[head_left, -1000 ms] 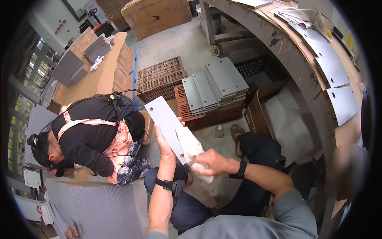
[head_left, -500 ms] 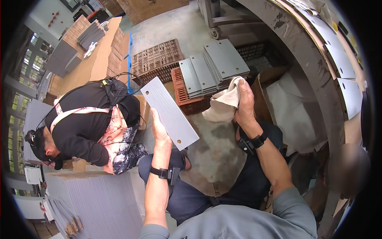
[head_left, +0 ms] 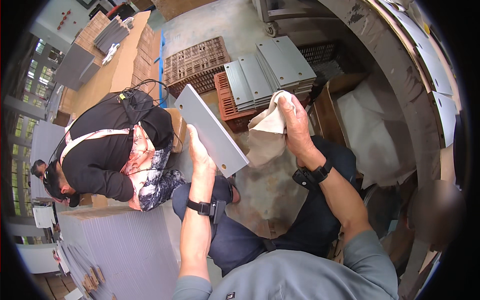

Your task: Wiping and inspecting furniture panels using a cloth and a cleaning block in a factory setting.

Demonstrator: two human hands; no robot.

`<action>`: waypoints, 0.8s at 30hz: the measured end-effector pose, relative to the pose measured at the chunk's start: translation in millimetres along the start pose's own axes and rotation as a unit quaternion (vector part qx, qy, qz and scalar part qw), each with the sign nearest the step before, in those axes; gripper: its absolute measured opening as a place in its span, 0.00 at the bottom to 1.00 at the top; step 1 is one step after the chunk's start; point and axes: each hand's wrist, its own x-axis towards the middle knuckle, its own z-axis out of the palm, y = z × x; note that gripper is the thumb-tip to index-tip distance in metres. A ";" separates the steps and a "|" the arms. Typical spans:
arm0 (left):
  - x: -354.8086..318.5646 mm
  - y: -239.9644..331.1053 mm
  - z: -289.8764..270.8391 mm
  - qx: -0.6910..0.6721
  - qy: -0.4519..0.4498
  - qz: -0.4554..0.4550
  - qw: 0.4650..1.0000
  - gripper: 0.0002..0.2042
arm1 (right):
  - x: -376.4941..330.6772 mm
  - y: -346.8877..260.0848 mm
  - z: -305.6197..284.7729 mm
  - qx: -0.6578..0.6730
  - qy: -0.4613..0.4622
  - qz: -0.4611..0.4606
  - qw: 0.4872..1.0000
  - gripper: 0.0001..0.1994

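A grey rectangular board (head_left: 212, 132) with a round hole near each end stands tilted in front of me. My left hand (head_left: 200, 152) grips it by its lower left edge, the thumb lying along the face. To its right, my right hand (head_left: 299, 127) is closed on a cream cloth (head_left: 270, 122), which hangs down in folds beside the board without any clear contact. Beyond the cloth, similar grey boards (head_left: 280, 62) with holes are stacked on a red-brown plastic crate (head_left: 226, 97).
A person in black (head_left: 107, 150) bends over close on my left. Below them stands a tall stack of grey boards (head_left: 122, 250). A brown crate (head_left: 196, 62) lies ahead, with a wheeled metal frame (head_left: 272, 27) behind. On the right runs a curved bench edge (head_left: 400, 75) with boards on it.
The board has turned so its face is seen more edge-on. My right hand has brought the cloth left, nearer the board.
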 end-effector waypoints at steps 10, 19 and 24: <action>6.8 -3.1 -12.3 0.063 0.027 0.008 0.998 0.30 | -3.2 6.7 0.9 -0.034 -0.002 -0.017 0.999 0.18; -7.0 -42.9 -7.4 -0.054 -0.189 -0.115 0.974 0.19 | -55.2 46.0 70.8 -0.335 -0.339 -0.304 0.825 0.24; -32.4 -57.8 -63.8 0.139 -0.180 -0.101 0.969 0.20 | -4.6 33.3 76.1 -0.463 -0.118 -0.393 0.786 0.31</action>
